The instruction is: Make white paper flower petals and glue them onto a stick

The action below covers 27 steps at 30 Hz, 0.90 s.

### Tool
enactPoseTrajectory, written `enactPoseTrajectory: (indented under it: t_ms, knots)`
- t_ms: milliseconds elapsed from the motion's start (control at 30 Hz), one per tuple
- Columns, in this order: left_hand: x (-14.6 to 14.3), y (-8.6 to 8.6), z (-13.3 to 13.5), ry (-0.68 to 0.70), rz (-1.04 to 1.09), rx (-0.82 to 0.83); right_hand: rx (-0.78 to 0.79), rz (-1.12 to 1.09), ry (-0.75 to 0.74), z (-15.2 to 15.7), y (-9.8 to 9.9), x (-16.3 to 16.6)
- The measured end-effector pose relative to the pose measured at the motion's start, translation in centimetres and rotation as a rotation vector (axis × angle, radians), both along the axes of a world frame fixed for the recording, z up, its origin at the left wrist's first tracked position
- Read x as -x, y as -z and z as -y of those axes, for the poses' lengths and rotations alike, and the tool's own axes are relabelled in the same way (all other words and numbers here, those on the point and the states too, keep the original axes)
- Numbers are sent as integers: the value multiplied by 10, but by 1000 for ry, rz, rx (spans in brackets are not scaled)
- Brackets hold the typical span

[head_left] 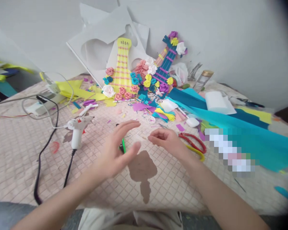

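Note:
My left hand (118,148) hovers over the patterned cloth (26,166) with its fingers stretched out and apart, holding nothing. A green and black object (122,146) lies just behind its palm. My right hand (166,140) is a little to the right, fingers curled loosely inward; whether anything small sits in them I cannot make out. A white glue gun (77,129) stands to the left of my left hand, its black cord trailing toward me. Red-handled scissors (194,142) lie right of my right hand.
Two foam guitars, one yellow (123,68) and one blue (166,60), decorated with foam flowers, lean against white cut boards at the back. Teal foam sheets (242,127) cover the right side. Scraps (144,107), a power strip (42,107) and a brown guitar-shaped cutout (142,169) lie around.

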State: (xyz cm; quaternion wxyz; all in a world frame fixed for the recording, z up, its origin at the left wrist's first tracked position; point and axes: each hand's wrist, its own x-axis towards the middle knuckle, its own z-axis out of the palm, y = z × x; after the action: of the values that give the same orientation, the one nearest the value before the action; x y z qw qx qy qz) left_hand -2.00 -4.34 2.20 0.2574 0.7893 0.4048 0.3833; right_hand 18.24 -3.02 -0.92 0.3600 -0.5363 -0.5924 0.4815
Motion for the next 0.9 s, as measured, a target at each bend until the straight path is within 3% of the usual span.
enactPoseTrajectory:
  t_ms: [133,200,467,733,900]
  knots:
    - [-14,18,-24,113,-51,317,-15,18,-34,0,0,-1]
    - [-19,24,-29,130,-29,369,-25,29,-39,-1,2,-1]
    - [-21,39,-25,31,85,246,-59,137,-7,1,1,0]
    - [-23,48,-27,-20,85,88,-76,155,-43,1,4,-1]
    - [-22,48,-26,-35,37,75,-72,168,-26,2,3,1]
